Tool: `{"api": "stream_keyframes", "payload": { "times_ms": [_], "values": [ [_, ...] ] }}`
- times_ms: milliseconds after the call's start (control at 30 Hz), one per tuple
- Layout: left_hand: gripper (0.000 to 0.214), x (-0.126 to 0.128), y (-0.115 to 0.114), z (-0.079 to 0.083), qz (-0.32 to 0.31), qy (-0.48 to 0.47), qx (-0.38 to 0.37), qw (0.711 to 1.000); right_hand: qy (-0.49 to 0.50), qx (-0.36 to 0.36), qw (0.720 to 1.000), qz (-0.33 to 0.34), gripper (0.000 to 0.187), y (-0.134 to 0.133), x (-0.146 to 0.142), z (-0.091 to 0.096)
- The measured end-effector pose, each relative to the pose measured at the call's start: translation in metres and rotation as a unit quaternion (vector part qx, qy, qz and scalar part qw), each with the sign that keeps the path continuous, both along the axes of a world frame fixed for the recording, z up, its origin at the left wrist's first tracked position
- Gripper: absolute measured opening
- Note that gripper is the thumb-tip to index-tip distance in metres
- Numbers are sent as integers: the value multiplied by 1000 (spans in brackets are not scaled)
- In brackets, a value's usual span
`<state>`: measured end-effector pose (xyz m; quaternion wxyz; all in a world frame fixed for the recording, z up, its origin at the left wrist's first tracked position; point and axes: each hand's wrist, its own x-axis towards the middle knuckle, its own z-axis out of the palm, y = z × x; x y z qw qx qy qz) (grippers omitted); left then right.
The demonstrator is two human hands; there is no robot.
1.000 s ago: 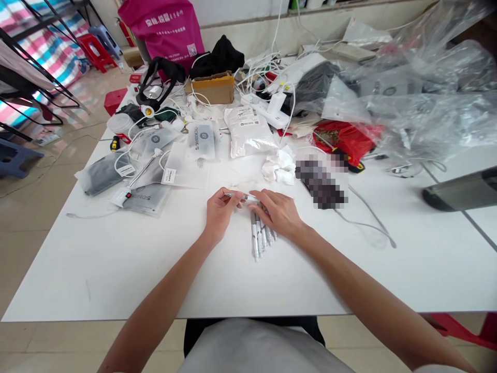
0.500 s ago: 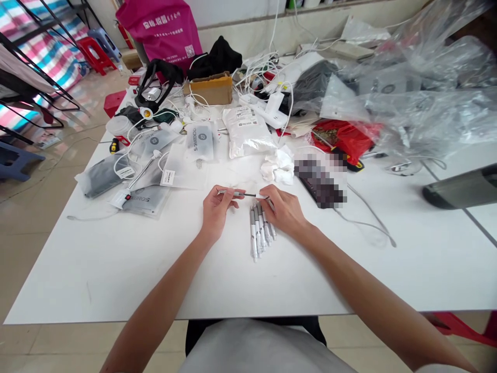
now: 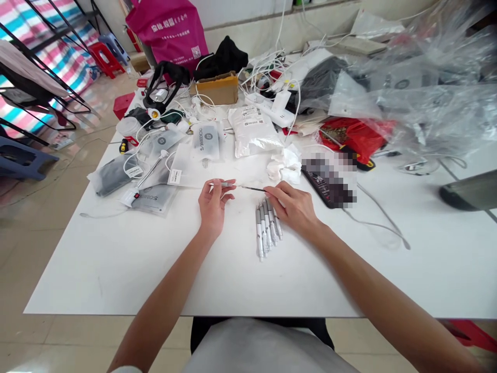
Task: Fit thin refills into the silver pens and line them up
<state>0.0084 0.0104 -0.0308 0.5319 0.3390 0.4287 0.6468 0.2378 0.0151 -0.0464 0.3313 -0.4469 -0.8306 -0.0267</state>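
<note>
My left hand (image 3: 213,203) pinches the front piece of a pen (image 3: 222,184), a short grey and white barrel end. My right hand (image 3: 292,206) pinches the thin dark refill (image 3: 253,189), which sticks out to the left toward the barrel piece; the two parts are apart by a small gap. Just below my right hand a bunch of several white and grey pens (image 3: 266,228) lies side by side on the white table (image 3: 116,259).
Behind my hands lie packaged items in white and grey pouches (image 3: 204,141), a crumpled tissue (image 3: 285,164), a blurred dark device (image 3: 330,176) with a cable, a cardboard box (image 3: 217,88), tangled white cables (image 3: 267,72) and clear plastic bags (image 3: 419,98) at the right.
My hands have drawn apart: the left moved left with the barrel piece, and the refill in the right hand has come out of it.
</note>
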Motion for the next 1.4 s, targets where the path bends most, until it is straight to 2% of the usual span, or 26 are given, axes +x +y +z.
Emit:
{"api": "stream_keyframes", "payload": {
  "times_ms": [267,633,867,967,1100,1233,1333,1400],
  "values": [
    [40,7,-5,5,-61,20,-15,998,-13,-7,1000,8,23,-1,-1,0],
    [36,7,-6,5,-79,37,1,996,-26,1,1000,3,23,-1,-1,1],
    [31,11,-12,6,-149,121,10,981,-41,-9,999,18,22,-5,-4,1],
    [25,10,-15,7,-153,187,22,970,-6,-56,997,44,27,-6,-1,6],
    [19,7,-17,6,-166,280,91,941,59,-172,978,100,28,-4,7,21],
    [26,6,-16,1,-200,315,121,920,108,-236,957,130,24,2,9,48],
    [28,5,-16,-1,-220,287,99,927,95,-259,952,135,28,8,1,75],
    [28,4,-16,2,-205,259,88,940,79,-256,952,145,31,13,-9,96]
  ]
}}
